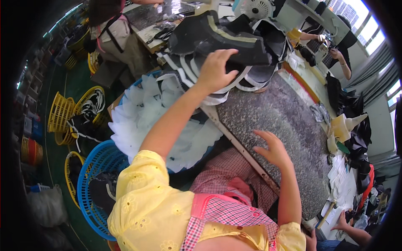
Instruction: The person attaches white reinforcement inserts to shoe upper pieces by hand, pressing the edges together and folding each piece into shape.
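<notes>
My left hand (215,72) reaches to the far side, its fingers apart and curved against a pile of black cut pieces (217,35) with white edges, which look like shoe uppers. It is open; whether the fingertips press on the pile I cannot tell. My right hand (273,149) hovers over the dark speckled worktop (276,106), fingers spread, with nothing in it. Under my left forearm, a heap of whitish translucent sheets (142,113) fills a blue basket.
A blue plastic basket (86,188) with dark pieces stands at my left, near yellow baskets (60,111) on the green floor. A yellowish squeeze bottle (344,126) and white sheets (339,180) lie along the right side. A white fan (255,9) and other people are around the bench.
</notes>
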Demonstrator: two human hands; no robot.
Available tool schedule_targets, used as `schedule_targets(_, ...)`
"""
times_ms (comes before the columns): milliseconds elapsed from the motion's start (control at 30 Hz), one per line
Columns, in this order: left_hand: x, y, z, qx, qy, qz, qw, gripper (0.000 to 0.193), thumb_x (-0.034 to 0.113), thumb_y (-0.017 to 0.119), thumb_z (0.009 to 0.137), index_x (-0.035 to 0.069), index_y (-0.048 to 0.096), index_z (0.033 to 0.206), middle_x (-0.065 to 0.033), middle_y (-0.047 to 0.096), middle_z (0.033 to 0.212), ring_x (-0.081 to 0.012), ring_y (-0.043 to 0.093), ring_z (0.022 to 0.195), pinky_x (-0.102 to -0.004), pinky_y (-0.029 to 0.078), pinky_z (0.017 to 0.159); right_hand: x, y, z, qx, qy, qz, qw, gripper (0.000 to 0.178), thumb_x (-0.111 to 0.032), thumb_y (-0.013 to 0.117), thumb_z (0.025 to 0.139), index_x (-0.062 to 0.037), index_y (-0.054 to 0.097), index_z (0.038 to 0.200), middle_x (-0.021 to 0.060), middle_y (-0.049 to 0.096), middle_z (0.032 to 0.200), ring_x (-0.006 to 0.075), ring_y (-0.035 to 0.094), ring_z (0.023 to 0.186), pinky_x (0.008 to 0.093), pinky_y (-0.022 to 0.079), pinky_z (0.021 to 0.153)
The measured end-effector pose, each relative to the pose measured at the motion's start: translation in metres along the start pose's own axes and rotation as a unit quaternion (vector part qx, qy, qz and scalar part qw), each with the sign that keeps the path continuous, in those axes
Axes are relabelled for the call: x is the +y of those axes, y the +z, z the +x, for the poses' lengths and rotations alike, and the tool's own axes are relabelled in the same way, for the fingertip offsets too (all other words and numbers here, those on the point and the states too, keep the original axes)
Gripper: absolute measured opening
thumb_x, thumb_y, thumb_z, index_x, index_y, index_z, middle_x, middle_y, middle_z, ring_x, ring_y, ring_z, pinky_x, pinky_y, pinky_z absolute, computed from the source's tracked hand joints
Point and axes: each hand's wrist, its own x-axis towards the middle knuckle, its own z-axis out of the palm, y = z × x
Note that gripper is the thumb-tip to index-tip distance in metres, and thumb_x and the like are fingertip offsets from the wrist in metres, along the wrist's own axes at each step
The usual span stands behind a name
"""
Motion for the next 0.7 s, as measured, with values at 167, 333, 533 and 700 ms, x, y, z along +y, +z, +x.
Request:
schedule_targets(167,-0.035,0.054,0.025,0.001,0.031,0.214,0.976,0.073,0.02,0.068,0.063,0.021,0.037,0.13,-0.0159,0.039,0.129,-0.035,0.032,0.121,-0.0466,0.035,0.091,0.056,-0.008,0.093,0.154,-0.041,-0.021,0.987,0.067,-0.016,0.069,0.066,-0.0079,0.04,0.126,0.0162,0.045,0.122,0.0334,0.041,0.114,0.038,0.034,0.096)
schedule_targets(333,-0.084,0.018,0.06,0.268,-0.071,0.054,0.959,0.017,0.003,0.056,0.074,0.003,0.063,0.089,-0.0169,0.063,0.085,-0.031,0.061,0.071,-0.0347,0.046,0.065,0.103,-0.032,0.166,0.281,0.037,-0.013,0.959,0.075,-0.016,0.071,0.064,-0.005,0.034,0.129,0.0192,0.044,0.122,0.0341,0.04,0.114,0.038,0.033,0.096)
schedule_targets(533,-0.118,-0.002,0.002,-0.182,-0.063,-0.034,0.981,0.049,-0.011,0.047,0.063,0.007,0.061,0.107,-0.0093,0.053,0.12,-0.0247,0.038,0.123,-0.0339,0.026,0.103,0.146,-0.032,0.253,0.452,0.1,0.045,0.885,0.068,-0.02,0.072,0.065,-0.0018,0.041,0.122,0.0203,0.052,0.114,0.0326,0.05,0.105,0.0367,0.039,0.088)
schedule_targets(700,-0.123,-0.01,-0.016,-0.124,-0.188,-0.276,0.934,0.042,-0.011,0.046,0.068,0.004,0.062,0.104,-0.0109,0.053,0.121,-0.0226,0.041,0.12,-0.0323,0.026,0.102,0.113,-0.038,0.237,0.448,0.004,0.212,0.868,0.021,-0.011,0.067,0.072,-0.0013,0.056,0.086,0.0074,0.061,0.074,0.0169,0.057,0.069,0.0278,0.043,0.065)
